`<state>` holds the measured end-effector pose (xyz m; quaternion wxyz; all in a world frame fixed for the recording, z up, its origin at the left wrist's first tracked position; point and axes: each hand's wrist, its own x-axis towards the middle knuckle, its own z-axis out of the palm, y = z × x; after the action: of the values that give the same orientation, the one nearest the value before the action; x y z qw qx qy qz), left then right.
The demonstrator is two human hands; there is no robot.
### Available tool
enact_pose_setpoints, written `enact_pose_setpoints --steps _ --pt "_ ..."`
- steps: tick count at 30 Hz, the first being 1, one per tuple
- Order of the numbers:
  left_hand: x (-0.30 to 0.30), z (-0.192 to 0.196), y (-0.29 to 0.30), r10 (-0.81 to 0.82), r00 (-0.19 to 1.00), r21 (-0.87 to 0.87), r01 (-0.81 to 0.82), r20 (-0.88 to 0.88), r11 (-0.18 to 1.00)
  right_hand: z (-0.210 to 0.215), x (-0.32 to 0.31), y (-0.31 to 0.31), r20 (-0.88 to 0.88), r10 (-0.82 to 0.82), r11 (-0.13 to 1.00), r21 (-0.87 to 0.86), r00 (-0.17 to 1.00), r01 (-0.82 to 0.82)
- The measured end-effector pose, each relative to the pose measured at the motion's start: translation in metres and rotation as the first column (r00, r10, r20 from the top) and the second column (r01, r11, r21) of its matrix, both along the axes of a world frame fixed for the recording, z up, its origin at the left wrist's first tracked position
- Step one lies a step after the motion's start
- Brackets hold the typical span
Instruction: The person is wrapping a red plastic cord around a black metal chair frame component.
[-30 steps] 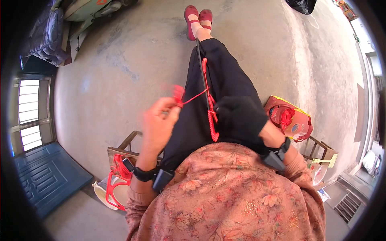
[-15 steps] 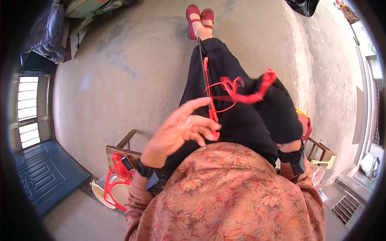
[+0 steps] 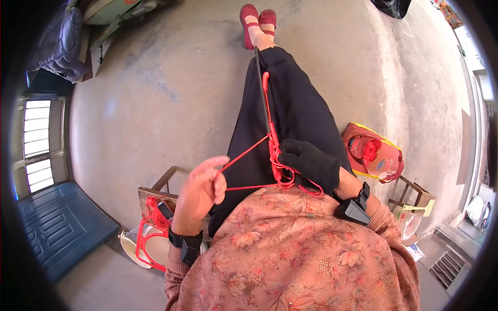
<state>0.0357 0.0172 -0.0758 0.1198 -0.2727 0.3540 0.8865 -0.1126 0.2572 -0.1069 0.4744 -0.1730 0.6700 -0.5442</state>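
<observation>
A red cord stretches from the knotted red cordwork on my lap to my left hand. Two strands reach that bare hand, whose fingers are curled closed on the cord. My right hand, in a black glove, is closed at the right side of the knotted section; its fingertips partly hide what they pinch. Loose red loops hang below the glove. A thin dark rod runs from the knots toward my feet, between my black-trousered legs, beside a straight red length with a rounded end.
On the right, a red and yellow bag has a red bundle on it, beside a wooden stool. A wooden seat frame and a red-framed item stand at my left. A blue door panel is farther left.
My gloved right hand has come down and left to the knots from the right, where a red cord bundle swung. My left hand has drawn back leftward, pulling cord taut.
</observation>
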Motion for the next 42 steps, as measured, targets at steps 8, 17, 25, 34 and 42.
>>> enact_pose_setpoints --steps 8,17,25,34,42 --pt "0.03 0.002 -0.007 -0.233 0.969 0.012 0.235 -0.084 0.972 0.015 -0.004 0.003 0.047 -0.107 0.993 0.047 0.993 0.105" --pt "-0.065 -0.013 0.024 0.147 0.938 -0.064 -0.175 -0.315 0.982 0.014 -0.031 0.017 -0.418 -0.401 0.885 0.052 0.815 0.462" --pt "-0.075 -0.04 0.051 -0.42 0.907 -0.647 0.327 0.01 0.689 -0.01 -0.004 -0.018 -0.331 -0.234 0.971 -0.027 0.914 0.238" --pt "-0.054 0.02 -0.012 0.23 0.971 -0.088 -0.236 -0.068 0.968 0.04 -0.035 -0.026 -0.769 -0.211 0.961 -0.051 0.604 0.271" --pt "-0.037 0.08 -0.038 0.134 0.874 -0.228 -0.266 -0.466 0.937 0.071 -0.038 -0.04 -0.227 0.029 0.984 -0.166 0.973 -0.068"
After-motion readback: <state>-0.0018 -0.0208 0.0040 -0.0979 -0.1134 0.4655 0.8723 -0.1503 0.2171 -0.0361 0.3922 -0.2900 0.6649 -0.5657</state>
